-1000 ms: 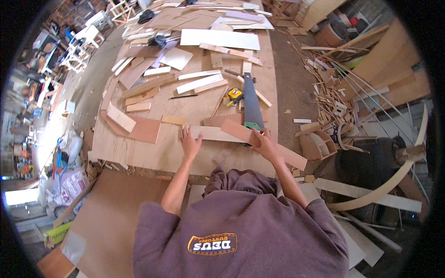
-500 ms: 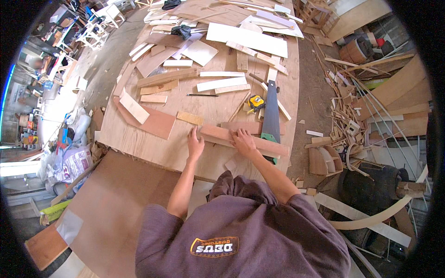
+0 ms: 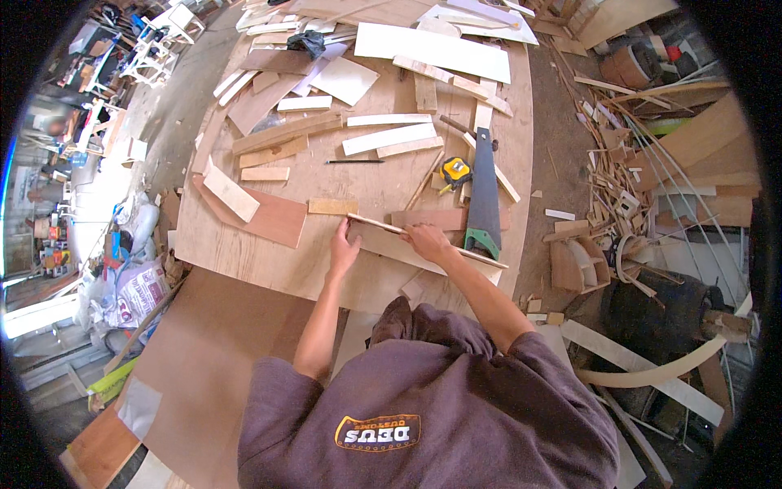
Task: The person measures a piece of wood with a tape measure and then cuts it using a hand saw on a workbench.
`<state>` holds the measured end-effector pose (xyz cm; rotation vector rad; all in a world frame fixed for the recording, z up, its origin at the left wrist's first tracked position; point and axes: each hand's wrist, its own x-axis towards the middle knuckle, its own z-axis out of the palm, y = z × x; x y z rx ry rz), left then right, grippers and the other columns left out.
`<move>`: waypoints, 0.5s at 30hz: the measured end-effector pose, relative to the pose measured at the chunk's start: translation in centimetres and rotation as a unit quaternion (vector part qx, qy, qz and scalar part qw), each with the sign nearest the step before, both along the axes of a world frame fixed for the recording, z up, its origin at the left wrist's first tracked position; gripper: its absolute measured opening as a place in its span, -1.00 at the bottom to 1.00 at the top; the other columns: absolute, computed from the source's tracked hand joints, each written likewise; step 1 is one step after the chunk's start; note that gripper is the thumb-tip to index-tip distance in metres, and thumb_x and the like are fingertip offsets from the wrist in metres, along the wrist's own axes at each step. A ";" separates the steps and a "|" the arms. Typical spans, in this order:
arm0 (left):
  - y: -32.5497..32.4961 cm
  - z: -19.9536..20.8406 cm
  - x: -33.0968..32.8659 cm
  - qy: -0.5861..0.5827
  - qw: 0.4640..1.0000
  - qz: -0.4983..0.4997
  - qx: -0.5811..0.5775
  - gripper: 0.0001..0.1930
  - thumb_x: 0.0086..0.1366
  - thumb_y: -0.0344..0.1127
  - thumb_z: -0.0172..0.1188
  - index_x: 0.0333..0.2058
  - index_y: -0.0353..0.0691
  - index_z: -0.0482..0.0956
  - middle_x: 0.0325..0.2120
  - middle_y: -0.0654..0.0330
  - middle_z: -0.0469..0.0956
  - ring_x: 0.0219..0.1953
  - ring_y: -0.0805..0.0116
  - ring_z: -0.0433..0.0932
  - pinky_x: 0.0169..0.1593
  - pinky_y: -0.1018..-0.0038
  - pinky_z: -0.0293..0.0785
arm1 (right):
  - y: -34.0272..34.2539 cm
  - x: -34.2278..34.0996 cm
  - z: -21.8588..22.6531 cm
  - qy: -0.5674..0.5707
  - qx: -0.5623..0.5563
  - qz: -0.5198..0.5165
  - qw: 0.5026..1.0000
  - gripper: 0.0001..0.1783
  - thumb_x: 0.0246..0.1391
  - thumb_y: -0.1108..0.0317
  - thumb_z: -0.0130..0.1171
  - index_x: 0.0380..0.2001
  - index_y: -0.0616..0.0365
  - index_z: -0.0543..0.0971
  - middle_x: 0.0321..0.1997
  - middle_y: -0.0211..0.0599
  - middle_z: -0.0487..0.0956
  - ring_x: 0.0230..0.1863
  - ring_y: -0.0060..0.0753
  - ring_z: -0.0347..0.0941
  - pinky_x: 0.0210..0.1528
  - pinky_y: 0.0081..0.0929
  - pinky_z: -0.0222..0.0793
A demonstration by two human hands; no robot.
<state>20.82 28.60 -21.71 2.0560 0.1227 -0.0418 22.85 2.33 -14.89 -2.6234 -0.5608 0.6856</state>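
A narrow wooden board (image 3: pixel 387 244) stands tilted on its long edge near the front of the workbench, its pale face toward me. My left hand (image 3: pixel 344 247) holds its left end between thumb and fingers. Farther right, my right hand (image 3: pixel 428 243) grips its upper edge, fingers over the far side. Just beyond lies a flat reddish strip of wood (image 3: pixel 428 219), partly covered by a handsaw (image 3: pixel 484 183) with a green handle. A small yellowish wood block (image 3: pixel 332 206) rests by my left fingertips. A yellow tape measure (image 3: pixel 454 171) sits left of the saw blade.
A pencil (image 3: pixel 354 161) and several wood offcuts lie across the workbench (image 3: pixel 269 265). Larger white boards (image 3: pixel 432 50) are piled at its far end. Scrap wood (image 3: pixel 607 187) covers the floor to the right. A brown sheet (image 3: pixel 212 342) is at the near left.
The board has been turned from lying with its reddish face up onto its edge, showing its pale face. Both hands stay at about the same places on it.
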 end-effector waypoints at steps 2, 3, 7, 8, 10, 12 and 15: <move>-0.4 -0.4 -0.2 -0.011 1.000 0.003 0.026 -0.32 0.17 -0.47 0.25 0.28 -0.39 0.25 0.08 -0.15 0.48 0.14 0.04 0.48 0.23 0.23 0.37 | -0.3 -0.6 0.1 0.000 -0.002 0.001 1.000 -0.54 0.34 0.02 -0.05 0.11 0.09 0.46 -0.16 -0.04 0.64 -0.06 0.09 0.56 -0.02 -0.01 0.45; -0.3 -0.5 -0.2 -0.004 0.999 0.012 0.030 -0.34 0.18 -0.46 0.25 0.26 -0.39 0.26 0.08 -0.15 0.48 0.14 0.04 0.48 0.22 0.23 0.37 | -0.3 -0.9 1.5 0.000 0.001 0.004 1.000 -0.54 0.32 0.04 -0.03 0.12 0.10 0.46 -0.12 -0.01 0.62 -0.06 0.12 0.55 -0.02 0.00 0.45; -0.9 0.5 0.6 0.022 0.999 0.015 0.033 -0.40 0.17 -0.43 0.26 0.20 -0.39 0.34 0.01 -0.12 0.52 0.11 0.04 0.50 0.20 0.22 0.38 | -4.3 -3.6 1.9 -0.053 0.042 -0.094 0.993 -0.43 0.22 0.07 0.13 0.23 0.06 0.40 0.08 0.02 0.53 0.04 0.15 0.48 0.07 -0.04 0.39; -1.3 0.8 0.7 0.025 0.999 0.015 0.044 -0.40 0.17 -0.43 0.26 0.20 -0.39 0.34 0.00 -0.11 0.53 0.11 0.04 0.50 0.19 0.22 0.39 | -6.2 -4.4 1.8 -0.084 0.052 -0.110 0.989 -0.41 0.17 0.09 0.19 0.23 0.05 0.40 0.07 0.01 0.53 0.03 0.15 0.49 0.07 -0.04 0.38; -0.9 0.8 0.8 0.019 0.999 0.013 0.040 -0.39 0.14 -0.43 0.28 0.19 -0.39 0.36 -0.02 -0.13 0.55 0.09 0.01 0.51 0.17 0.21 0.40 | -10.0 -6.4 2.3 -0.145 0.077 -0.136 0.977 -0.36 0.08 0.11 0.30 0.21 0.01 0.41 0.04 -0.01 0.54 0.00 0.14 0.50 0.08 -0.03 0.37; -0.6 0.3 0.5 0.013 0.999 0.021 0.032 -0.39 0.14 -0.43 0.28 0.19 -0.40 0.37 -0.02 -0.15 0.55 0.09 0.01 0.51 0.17 0.21 0.40 | -13.7 -8.6 3.4 -0.134 0.090 -0.190 0.968 -0.32 0.00 0.15 0.37 0.20 0.04 0.44 0.05 -0.01 0.54 0.03 0.16 0.48 0.09 -0.02 0.37; -1.0 0.6 0.4 0.009 0.999 0.014 0.051 -0.39 0.14 -0.44 0.27 0.19 -0.42 0.36 0.01 -0.16 0.54 0.10 0.02 0.51 0.19 0.23 0.38 | -18.4 -12.5 3.8 -0.078 0.086 -0.299 0.947 -0.45 0.03 0.30 0.36 0.12 0.16 0.52 0.07 0.02 0.56 0.10 0.02 0.49 0.13 -0.16 0.40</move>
